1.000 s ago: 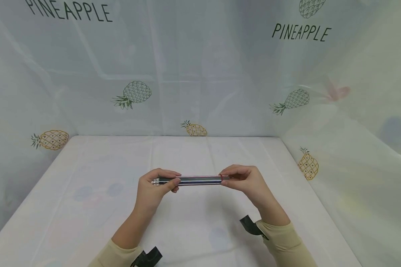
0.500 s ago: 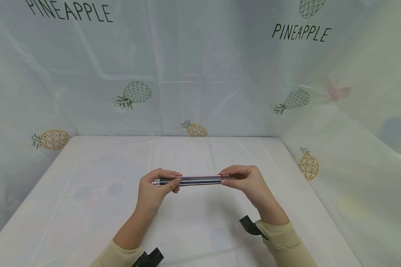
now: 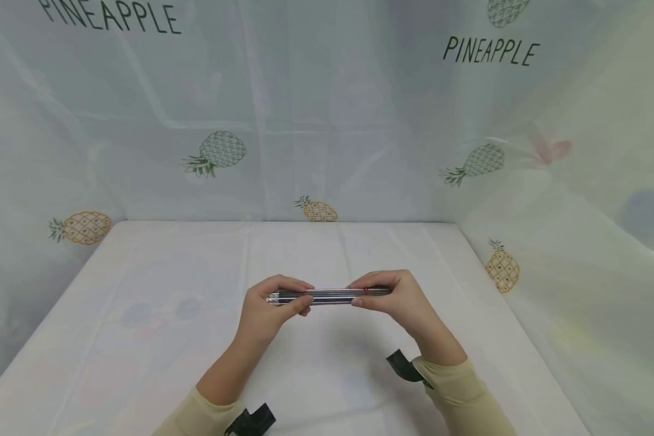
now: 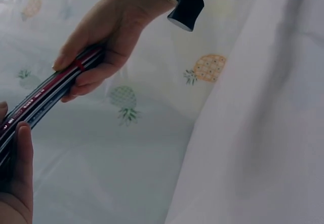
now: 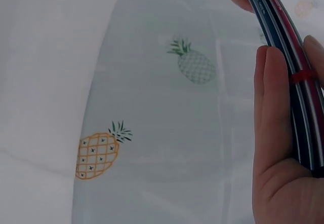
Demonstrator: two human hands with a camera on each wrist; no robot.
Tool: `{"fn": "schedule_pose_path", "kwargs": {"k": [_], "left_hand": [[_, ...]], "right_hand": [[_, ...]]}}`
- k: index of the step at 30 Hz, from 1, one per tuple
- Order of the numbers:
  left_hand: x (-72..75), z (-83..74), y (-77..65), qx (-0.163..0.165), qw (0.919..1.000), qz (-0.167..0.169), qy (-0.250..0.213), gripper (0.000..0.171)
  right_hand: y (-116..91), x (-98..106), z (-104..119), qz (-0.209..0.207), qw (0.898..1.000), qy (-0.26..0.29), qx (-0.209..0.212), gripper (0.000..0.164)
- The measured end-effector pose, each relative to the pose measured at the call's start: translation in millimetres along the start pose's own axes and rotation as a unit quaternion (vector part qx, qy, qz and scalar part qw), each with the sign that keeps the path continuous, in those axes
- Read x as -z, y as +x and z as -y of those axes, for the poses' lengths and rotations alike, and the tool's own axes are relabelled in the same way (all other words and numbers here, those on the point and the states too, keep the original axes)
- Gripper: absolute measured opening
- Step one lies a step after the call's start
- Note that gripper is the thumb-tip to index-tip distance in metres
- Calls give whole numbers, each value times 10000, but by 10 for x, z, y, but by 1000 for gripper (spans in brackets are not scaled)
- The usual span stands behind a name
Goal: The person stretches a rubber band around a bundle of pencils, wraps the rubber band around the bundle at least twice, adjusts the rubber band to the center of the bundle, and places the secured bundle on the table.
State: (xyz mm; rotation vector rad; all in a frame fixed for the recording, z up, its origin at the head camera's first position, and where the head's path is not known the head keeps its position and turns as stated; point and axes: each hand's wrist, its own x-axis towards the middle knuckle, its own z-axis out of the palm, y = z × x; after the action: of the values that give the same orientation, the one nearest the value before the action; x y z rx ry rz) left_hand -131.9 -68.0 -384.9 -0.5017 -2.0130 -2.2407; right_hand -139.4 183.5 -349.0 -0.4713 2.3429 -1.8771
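Pencil bundle, red-banded — ends in left grip, right grip

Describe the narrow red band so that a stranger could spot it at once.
Above the white tabletop, a left hand and a right hand hold a bundle of slim, glossy dark rods. Within the right hand's grip sits the narrow red band, running crosswise over the lengthwise rods.

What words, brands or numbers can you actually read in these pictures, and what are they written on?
"PINEAPPLE": on the patterned backdrop, upper left in the head view, partly cut off by the picture's top edge.
"PINEAPPLE": again on the backdrop, upper right in the head view.
Tiny print on the pencil-like bundle, in both wrist views: too small and blurred to read.
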Motion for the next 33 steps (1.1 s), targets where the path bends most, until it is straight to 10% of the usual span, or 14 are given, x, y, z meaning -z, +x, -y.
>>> {"fn": "schedule_pose_path", "kwargs": {"k": [7,21,33], "left_hand": [[48,7,18,791,9948,22,642,27],[197,-18,59,479,9981,-375,-70,21],[215,-52,38,1004,9949,60,29,29]], "right_hand": [[-16,29,-66,-89,9994,-336,12,22],[8,51,-111,-310,9994,-34,146,28],[17,12,-85,-336,9994,39,122,24]]}}
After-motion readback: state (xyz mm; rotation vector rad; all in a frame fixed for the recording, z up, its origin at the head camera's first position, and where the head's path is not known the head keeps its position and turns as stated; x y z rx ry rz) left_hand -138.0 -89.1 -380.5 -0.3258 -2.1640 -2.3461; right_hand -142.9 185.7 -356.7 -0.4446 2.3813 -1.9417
